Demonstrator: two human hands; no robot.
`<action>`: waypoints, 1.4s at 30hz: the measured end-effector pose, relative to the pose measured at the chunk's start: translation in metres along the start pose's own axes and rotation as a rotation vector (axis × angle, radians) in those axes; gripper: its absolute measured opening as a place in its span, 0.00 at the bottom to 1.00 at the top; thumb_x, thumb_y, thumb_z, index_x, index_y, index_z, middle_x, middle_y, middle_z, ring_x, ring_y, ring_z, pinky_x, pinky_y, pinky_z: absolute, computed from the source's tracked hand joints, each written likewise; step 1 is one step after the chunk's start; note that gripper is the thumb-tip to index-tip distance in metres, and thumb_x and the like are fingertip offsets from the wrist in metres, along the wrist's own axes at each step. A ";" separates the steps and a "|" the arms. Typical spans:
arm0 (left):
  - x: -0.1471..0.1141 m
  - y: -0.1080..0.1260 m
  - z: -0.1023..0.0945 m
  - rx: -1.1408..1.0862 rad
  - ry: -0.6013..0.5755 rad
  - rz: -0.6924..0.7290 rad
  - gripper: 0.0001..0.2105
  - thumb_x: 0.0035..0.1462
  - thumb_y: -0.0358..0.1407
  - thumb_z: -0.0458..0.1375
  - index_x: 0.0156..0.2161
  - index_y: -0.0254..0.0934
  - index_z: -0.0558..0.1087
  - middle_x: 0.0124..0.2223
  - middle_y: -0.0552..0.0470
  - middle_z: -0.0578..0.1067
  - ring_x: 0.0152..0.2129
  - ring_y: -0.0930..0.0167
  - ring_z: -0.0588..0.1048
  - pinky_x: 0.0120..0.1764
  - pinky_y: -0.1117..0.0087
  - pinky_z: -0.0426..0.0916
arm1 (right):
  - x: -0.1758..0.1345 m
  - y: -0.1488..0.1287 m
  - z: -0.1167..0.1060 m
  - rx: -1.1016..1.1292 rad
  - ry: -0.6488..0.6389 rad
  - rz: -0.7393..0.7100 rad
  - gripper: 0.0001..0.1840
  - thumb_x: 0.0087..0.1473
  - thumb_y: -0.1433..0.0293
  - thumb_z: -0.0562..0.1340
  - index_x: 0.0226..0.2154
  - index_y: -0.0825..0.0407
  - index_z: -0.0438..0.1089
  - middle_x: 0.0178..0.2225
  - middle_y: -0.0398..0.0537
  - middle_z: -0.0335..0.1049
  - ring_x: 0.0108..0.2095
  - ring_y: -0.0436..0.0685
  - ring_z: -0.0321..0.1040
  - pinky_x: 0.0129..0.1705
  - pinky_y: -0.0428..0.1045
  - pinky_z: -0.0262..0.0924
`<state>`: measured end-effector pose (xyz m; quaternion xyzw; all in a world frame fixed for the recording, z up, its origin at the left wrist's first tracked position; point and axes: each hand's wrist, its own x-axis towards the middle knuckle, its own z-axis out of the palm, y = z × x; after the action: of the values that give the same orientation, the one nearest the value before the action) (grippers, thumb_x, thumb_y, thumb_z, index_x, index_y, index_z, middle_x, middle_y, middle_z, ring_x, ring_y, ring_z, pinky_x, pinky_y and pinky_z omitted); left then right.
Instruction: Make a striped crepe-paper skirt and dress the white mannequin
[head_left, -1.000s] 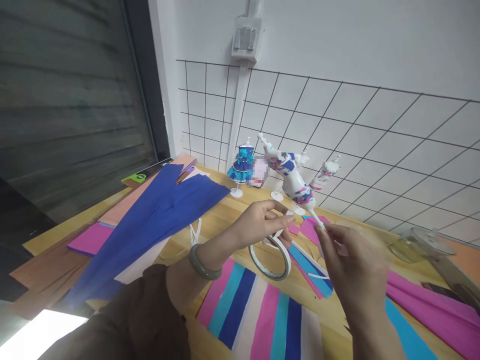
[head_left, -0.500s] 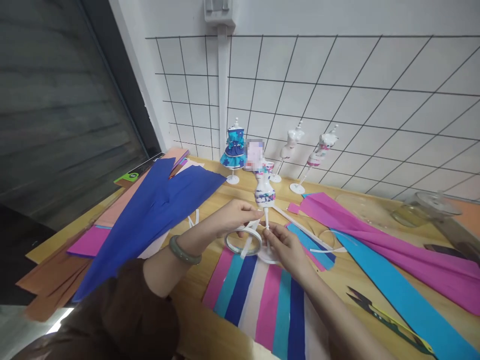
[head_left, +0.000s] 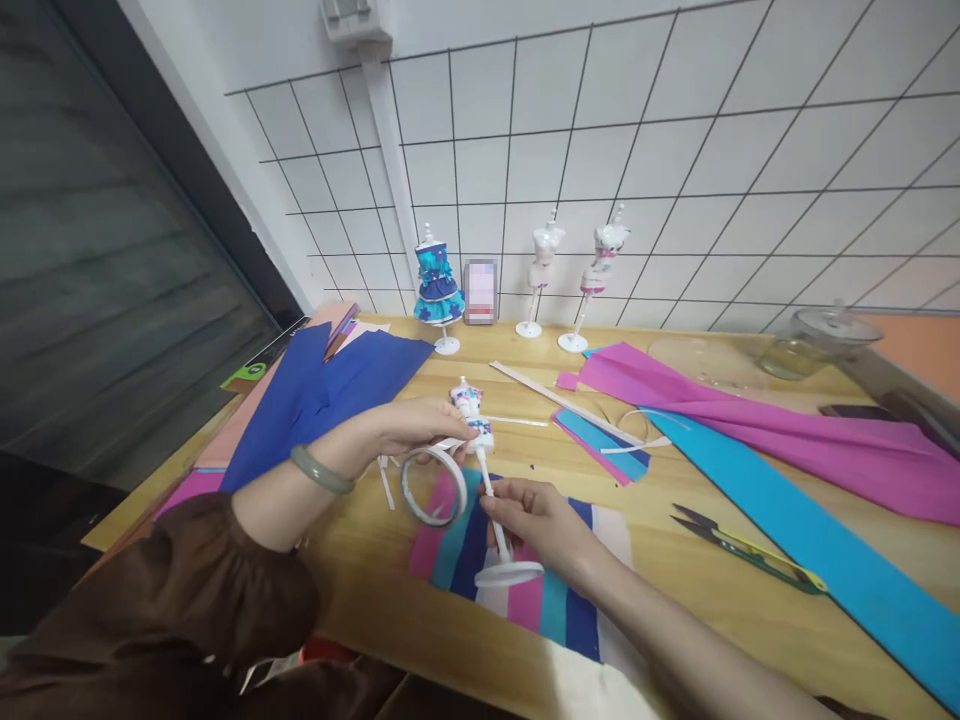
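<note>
My right hand [head_left: 529,510] is closed round the thin white stem of a miniature dress form [head_left: 480,432]. The form is tilted, its round base towards me, with scraps of pink, purple and blue on its white torso. In my left hand [head_left: 424,432] is a roll of white double-sided tape [head_left: 433,487], hanging below the fingers. The left fingertips touch the form's hip, where a short end of tape seems to run. Under the base lies a striped sheet of pink, teal, blue and pale crepe paper [head_left: 551,605].
Behind stand a form in a blue ruffled dress [head_left: 439,290], a phone [head_left: 481,292] and two bare-stemmed forms [head_left: 541,262]. Blue crepe paper [head_left: 322,390] lies left; pink [head_left: 720,425] and light-blue strips [head_left: 802,540] lie right. Thread snips [head_left: 750,550] and a glass teapot [head_left: 802,345] are at the right.
The dress form has come up off its upright stand on the table and tilted, its base swinging towards me. My left hand moved with the tape roll to the form's hip. The view has shifted.
</note>
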<state>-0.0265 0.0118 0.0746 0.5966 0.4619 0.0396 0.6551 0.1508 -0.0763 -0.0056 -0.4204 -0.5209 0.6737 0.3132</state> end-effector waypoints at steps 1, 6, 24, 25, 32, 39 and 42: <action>-0.002 -0.001 -0.001 0.013 -0.051 -0.032 0.14 0.49 0.43 0.59 0.23 0.31 0.73 0.19 0.52 0.71 0.08 0.81 0.58 0.10 0.78 0.47 | -0.006 0.002 0.003 -0.003 -0.013 0.012 0.19 0.49 0.53 0.60 0.29 0.54 0.68 0.17 0.40 0.67 0.14 0.45 0.56 0.18 0.43 0.49; -0.006 -0.013 -0.001 0.032 -0.170 -0.155 0.12 0.49 0.41 0.59 0.28 0.32 0.76 0.23 0.49 0.75 0.09 0.81 0.59 0.10 0.78 0.47 | -0.024 0.009 0.013 -0.032 -0.037 0.034 0.17 0.49 0.55 0.60 0.23 0.51 0.64 0.12 0.36 0.62 0.12 0.45 0.53 0.15 0.43 0.45; 0.033 -0.007 -0.028 -0.059 -0.236 -0.146 0.13 0.51 0.41 0.59 0.33 0.30 0.75 0.30 0.45 0.75 0.17 0.79 0.65 0.12 0.82 0.52 | -0.058 -0.005 -0.060 -0.382 0.333 -0.102 0.20 0.54 0.56 0.55 0.40 0.54 0.70 0.32 0.51 0.76 0.32 0.58 0.72 0.37 0.54 0.64; 0.034 -0.007 -0.029 -0.045 -0.248 -0.150 0.13 0.51 0.41 0.59 0.34 0.30 0.76 0.31 0.45 0.75 0.17 0.79 0.64 0.12 0.82 0.52 | -0.071 -0.001 -0.076 -0.576 0.439 -0.093 0.20 0.54 0.58 0.55 0.44 0.53 0.69 0.35 0.52 0.77 0.35 0.60 0.73 0.39 0.56 0.64; 0.037 0.003 -0.031 0.038 -0.290 -0.207 0.12 0.47 0.42 0.61 0.29 0.32 0.76 0.29 0.46 0.75 0.17 0.78 0.64 0.12 0.80 0.49 | -0.140 0.053 -0.163 -1.434 0.748 -0.217 0.21 0.38 0.78 0.55 0.37 0.50 0.73 0.38 0.58 0.76 0.37 0.68 0.73 0.32 0.57 0.67; 0.038 0.014 -0.036 0.082 -0.260 -0.218 0.11 0.48 0.41 0.61 0.27 0.33 0.76 0.25 0.48 0.73 0.12 0.80 0.60 0.11 0.80 0.51 | -0.141 0.060 -0.169 -1.370 0.790 -0.212 0.17 0.43 0.75 0.60 0.36 0.41 0.72 0.35 0.54 0.77 0.31 0.65 0.74 0.21 0.52 0.63; 0.041 0.019 -0.034 0.060 -0.263 -0.210 0.11 0.49 0.41 0.61 0.27 0.33 0.76 0.25 0.49 0.72 0.12 0.81 0.60 0.11 0.80 0.51 | -0.121 0.034 -0.147 -1.106 0.784 -0.173 0.12 0.53 0.66 0.57 0.41 0.40 0.70 0.36 0.50 0.77 0.33 0.62 0.75 0.25 0.50 0.65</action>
<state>-0.0154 0.0677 0.0722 0.5642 0.4331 -0.1213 0.6923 0.3372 -0.1242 -0.0247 -0.6884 -0.6683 0.0788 0.2707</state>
